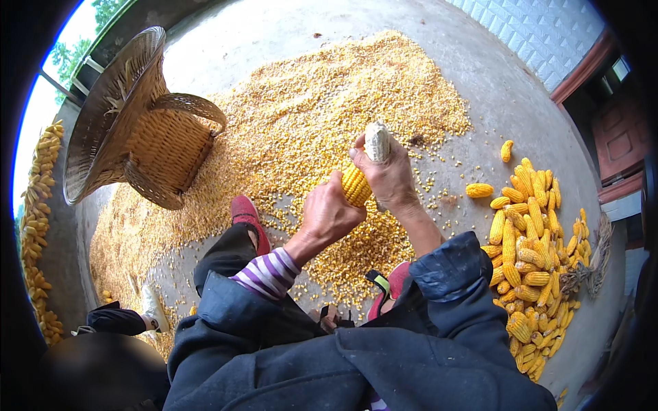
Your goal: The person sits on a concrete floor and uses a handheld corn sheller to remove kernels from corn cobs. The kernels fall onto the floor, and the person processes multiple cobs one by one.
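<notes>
In front of me, above the loose kernels, my left hand (pixel 327 214) is closed around an ear of corn (pixel 356 186) with yellow kernels on it. My right hand (pixel 392 179) grips a bare, pale corn cob (pixel 376 141), its end sticking up past the thumb. The two hands are close together, and the cob's lower part is hidden by the right hand's fingers. Beneath them lies a small heap of yellow kernels (pixel 370 250), between my feet in red shoes (pixel 248 214).
A broad spread of kernels (pixel 343 89) covers the floor ahead. A wide-rimmed wicker basket (pixel 164 140) stands at the left. Many whole ears (pixel 531 264) are piled at the right. More ears (pixel 38 205) line the far left edge. Another person's shoe (pixel 154 308) shows lower left.
</notes>
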The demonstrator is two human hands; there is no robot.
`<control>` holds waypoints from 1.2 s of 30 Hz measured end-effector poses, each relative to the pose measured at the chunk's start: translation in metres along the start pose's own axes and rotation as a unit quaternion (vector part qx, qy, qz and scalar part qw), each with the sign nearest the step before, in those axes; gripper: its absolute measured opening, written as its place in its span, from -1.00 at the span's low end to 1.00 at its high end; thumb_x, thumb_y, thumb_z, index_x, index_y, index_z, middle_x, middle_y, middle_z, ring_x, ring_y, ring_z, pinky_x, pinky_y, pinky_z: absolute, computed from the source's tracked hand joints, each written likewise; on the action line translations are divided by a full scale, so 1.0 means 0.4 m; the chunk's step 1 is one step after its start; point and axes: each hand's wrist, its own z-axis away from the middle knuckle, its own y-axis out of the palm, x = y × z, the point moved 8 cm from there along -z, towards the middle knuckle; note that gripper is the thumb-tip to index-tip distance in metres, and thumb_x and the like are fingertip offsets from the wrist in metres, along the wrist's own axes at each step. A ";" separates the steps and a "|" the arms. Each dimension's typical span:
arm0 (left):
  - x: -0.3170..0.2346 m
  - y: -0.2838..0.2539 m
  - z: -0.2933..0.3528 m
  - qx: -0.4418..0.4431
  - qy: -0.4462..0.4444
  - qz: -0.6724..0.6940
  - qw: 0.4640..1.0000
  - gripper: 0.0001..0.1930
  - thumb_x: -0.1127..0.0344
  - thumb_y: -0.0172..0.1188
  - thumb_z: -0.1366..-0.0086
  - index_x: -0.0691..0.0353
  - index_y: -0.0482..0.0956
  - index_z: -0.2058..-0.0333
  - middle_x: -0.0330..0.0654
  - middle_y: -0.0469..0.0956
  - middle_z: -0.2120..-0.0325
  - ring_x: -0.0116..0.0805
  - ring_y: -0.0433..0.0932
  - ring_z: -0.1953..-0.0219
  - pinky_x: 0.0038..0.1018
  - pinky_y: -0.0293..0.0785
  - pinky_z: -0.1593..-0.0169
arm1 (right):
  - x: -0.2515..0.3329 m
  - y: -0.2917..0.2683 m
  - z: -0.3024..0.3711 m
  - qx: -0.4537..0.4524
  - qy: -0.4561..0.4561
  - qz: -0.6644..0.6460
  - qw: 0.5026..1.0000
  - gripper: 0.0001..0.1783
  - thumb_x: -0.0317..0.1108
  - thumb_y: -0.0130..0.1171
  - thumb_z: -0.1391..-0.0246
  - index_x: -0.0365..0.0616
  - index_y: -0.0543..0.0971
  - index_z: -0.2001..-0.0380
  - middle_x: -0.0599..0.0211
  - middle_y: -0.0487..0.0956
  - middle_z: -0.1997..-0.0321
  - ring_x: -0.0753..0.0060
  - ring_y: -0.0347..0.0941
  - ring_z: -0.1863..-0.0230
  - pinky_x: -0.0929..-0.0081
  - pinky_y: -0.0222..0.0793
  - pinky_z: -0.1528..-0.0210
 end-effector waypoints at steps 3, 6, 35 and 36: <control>0.036 0.027 0.013 0.125 -0.082 0.151 0.977 -0.56 0.26 0.36 0.16 0.35 0.46 0.30 -0.09 0.54 0.54 -0.27 0.53 0.55 -0.36 0.48 0.40 | -0.015 -0.012 0.002 -0.023 -0.052 0.048 0.997 -0.83 -0.40 0.28 0.02 -0.16 0.52 0.35 0.36 0.57 0.44 0.55 0.49 0.38 0.52 0.41 0.31; 0.004 0.074 0.060 0.231 -0.140 0.410 0.871 -0.61 0.29 0.34 0.12 0.33 0.47 0.29 -0.23 0.51 0.51 -0.44 0.50 0.51 -0.50 0.42 0.42 | -0.011 -0.024 -0.004 -0.021 -0.093 0.075 0.993 -0.79 -0.34 0.27 -0.01 -0.14 0.48 0.30 0.26 0.60 0.45 0.42 0.55 0.42 0.43 0.46 0.38; 0.000 0.028 0.038 0.194 -0.077 0.249 0.946 -0.60 0.33 0.31 0.12 0.40 0.46 0.29 -0.31 0.44 0.67 -0.48 0.44 0.60 -0.50 0.37 0.49 | 0.050 0.023 0.030 0.107 -0.113 0.221 0.963 -0.61 -0.31 0.34 0.07 -0.23 0.54 0.16 0.25 0.59 0.24 0.42 0.53 0.19 0.52 0.44 0.13; 0.009 0.037 0.037 0.174 -0.082 0.213 0.958 -0.61 0.32 0.29 0.13 0.41 0.46 0.31 -0.35 0.42 0.74 -0.46 0.43 0.67 -0.49 0.35 0.56 | 0.003 0.012 0.024 0.088 -0.024 0.169 0.981 -0.60 -0.30 0.34 0.07 -0.24 0.53 0.16 0.22 0.61 0.32 0.38 0.56 0.25 0.49 0.47 0.17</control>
